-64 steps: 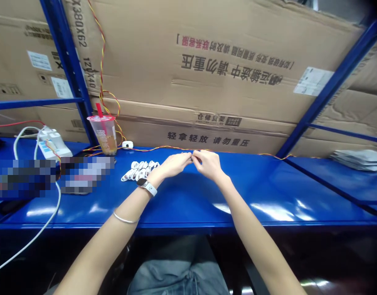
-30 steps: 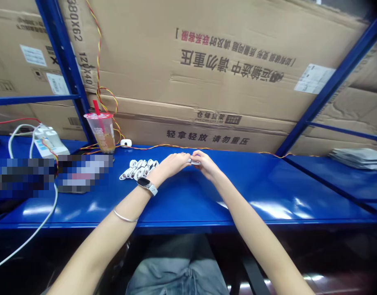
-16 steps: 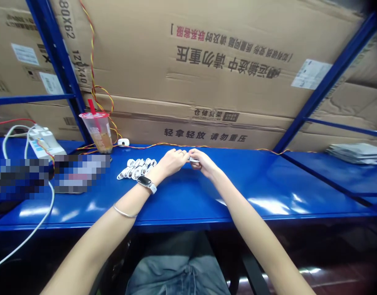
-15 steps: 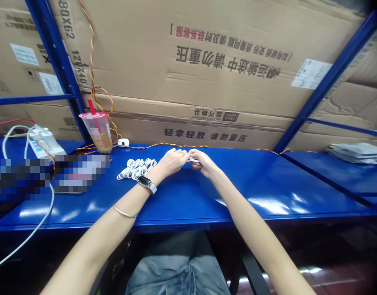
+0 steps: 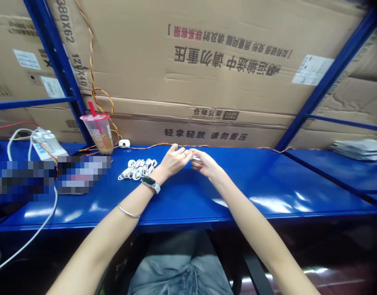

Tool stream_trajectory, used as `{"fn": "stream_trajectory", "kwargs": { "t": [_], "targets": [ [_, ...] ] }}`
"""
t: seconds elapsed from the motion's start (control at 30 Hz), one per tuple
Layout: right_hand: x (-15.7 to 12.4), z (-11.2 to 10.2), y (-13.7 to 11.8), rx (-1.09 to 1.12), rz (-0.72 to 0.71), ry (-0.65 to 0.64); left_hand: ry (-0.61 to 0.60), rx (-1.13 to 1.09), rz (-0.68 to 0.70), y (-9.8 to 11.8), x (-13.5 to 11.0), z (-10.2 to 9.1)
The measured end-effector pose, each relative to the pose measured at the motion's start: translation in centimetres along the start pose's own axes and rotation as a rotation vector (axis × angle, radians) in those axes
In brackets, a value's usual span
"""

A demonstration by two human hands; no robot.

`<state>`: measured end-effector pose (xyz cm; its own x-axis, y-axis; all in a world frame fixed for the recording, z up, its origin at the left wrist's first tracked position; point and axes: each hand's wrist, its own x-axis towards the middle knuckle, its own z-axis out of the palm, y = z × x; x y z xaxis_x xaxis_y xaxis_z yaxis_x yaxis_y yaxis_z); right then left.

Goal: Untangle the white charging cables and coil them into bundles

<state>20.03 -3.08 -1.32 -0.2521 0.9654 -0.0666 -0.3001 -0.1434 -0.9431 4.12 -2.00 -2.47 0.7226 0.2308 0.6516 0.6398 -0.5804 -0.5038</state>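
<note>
Above the blue shelf top [image 5: 252, 176], my two hands meet at the fingertips. My right hand [image 5: 206, 164] is closed on a small white cable [image 5: 196, 158], folded into a bundle and mostly covered by the fingers. Bent and pressed together, the fingers of my left hand [image 5: 173, 161] touch the near end of that bundle; what they pinch is hidden. A wristband with a dark screen [image 5: 149, 181] is on my left wrist. Just left of this hand lie several white cables [image 5: 138, 169], coiled and tied in the middle with dark ties.
A lidded drink cup [image 5: 99, 133] with a red straw stands at the back left, near a small white case [image 5: 124, 143]. Further left are a white power strip [image 5: 49, 143] and blurred-out items. Red-yellow wires run along the cardboard boxes [image 5: 188, 90]. Flat packets [image 5: 360, 149] lie far right.
My left hand's fingers have lifted and loosened a little from a tighter fist, shifting slightly right. My right hand keeps the white cable. The view has tilted slightly.
</note>
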Motion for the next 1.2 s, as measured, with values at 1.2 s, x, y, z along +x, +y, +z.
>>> {"fn": "stream_trajectory", "kwargs": {
  "t": [1.2],
  "targets": [
    [-1.3,0.9,-0.9,-0.159,-0.076,-0.018,0.017,-1.172,-0.829,-4.0,0.0,-3.1]
  ]
}}
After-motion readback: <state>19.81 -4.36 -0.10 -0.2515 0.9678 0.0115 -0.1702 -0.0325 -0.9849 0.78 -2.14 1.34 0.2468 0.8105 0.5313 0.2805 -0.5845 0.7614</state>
